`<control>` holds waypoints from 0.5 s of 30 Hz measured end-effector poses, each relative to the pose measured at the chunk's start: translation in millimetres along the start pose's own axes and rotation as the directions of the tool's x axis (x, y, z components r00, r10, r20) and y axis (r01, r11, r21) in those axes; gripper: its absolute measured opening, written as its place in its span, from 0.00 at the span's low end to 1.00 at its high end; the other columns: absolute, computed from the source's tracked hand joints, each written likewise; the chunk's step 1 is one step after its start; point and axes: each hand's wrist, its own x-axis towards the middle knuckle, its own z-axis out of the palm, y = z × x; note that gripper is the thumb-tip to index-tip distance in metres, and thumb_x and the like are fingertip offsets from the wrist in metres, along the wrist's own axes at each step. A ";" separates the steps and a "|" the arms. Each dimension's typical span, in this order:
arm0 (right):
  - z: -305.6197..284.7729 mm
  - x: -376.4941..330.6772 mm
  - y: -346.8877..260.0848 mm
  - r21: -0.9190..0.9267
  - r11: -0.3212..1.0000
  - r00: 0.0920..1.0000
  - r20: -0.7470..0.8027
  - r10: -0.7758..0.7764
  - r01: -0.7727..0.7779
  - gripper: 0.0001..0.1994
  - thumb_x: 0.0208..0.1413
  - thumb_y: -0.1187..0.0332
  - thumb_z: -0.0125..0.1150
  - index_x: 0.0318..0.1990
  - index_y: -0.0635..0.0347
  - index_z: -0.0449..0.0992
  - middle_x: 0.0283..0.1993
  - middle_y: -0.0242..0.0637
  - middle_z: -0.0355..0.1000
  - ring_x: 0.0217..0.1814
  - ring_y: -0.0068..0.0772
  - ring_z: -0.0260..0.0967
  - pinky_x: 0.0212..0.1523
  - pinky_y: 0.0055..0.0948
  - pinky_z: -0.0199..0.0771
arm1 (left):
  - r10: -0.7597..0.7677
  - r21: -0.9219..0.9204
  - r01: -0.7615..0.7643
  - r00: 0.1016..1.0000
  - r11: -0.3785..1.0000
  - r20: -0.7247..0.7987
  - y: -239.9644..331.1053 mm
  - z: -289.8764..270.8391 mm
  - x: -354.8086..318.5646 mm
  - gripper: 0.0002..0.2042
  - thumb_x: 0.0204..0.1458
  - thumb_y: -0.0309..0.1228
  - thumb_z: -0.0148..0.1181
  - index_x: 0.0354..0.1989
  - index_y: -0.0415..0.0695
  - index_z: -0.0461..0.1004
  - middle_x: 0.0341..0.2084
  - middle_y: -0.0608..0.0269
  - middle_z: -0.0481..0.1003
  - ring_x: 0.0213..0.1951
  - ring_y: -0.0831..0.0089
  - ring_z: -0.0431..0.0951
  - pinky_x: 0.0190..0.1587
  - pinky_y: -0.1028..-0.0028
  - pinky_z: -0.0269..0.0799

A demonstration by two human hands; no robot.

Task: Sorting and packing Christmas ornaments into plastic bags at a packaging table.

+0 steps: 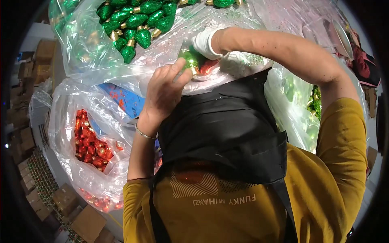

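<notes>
At the edge of the plastic-covered table, my left hand [165, 87] has its fingers curled and closed on a green light-bulb-shaped ornament [191, 58], near its gold cap. Clear plastic seems to lie over the green ornament. A red glitter ornament [208, 67] sits right beside it. My right hand [206, 43], in a white glove or wrap, reaches in from the right, just above both ornaments. Its fingers are hidden, so its grip cannot be made out. Beyond my left hand, a pile of green glitter bulb ornaments [137, 20] with gold caps lies on clear plastic.
To my left stands a clear bag [67, 133] with red ornaments [91, 141] inside. A blue printed sheet or bag [121, 99] lies beside it. Another clear bag [289, 93] with green ornaments is at my right. Cardboard boxes [89, 222] stand on the floor at left.
</notes>
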 end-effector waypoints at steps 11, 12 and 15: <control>-8.1 -24.9 -5.5 0.158 0.971 0.976 0.148 0.159 -0.182 0.17 0.41 0.71 0.60 0.42 0.63 0.76 0.32 0.48 0.76 0.34 0.47 0.75 0.36 0.39 0.74 | 0.024 -0.025 -0.025 0.999 0.999 -0.047 14.4 5.0 6.8 0.12 0.43 0.23 0.53 0.39 0.42 0.72 0.46 0.56 0.72 0.40 0.62 0.73 0.43 0.67 0.67; -10.2 -26.0 -8.2 0.088 0.969 0.965 0.145 0.218 -0.233 0.17 0.41 0.72 0.60 0.43 0.63 0.76 0.31 0.48 0.76 0.34 0.47 0.75 0.36 0.39 0.74 | 0.023 -0.038 -0.025 0.998 0.999 -0.056 15.5 5.2 8.5 0.13 0.42 0.22 0.54 0.39 0.41 0.72 0.45 0.54 0.72 0.41 0.61 0.73 0.43 0.66 0.67; -6.1 -23.3 -13.2 0.061 0.966 0.958 0.153 0.241 -0.253 0.18 0.40 0.73 0.60 0.43 0.64 0.75 0.32 0.48 0.76 0.35 0.46 0.75 0.36 0.39 0.74 | 0.038 -0.026 -0.041 0.995 0.999 -0.088 17.2 10.7 10.9 0.13 0.42 0.23 0.54 0.39 0.41 0.72 0.42 0.56 0.72 0.39 0.63 0.72 0.42 0.67 0.67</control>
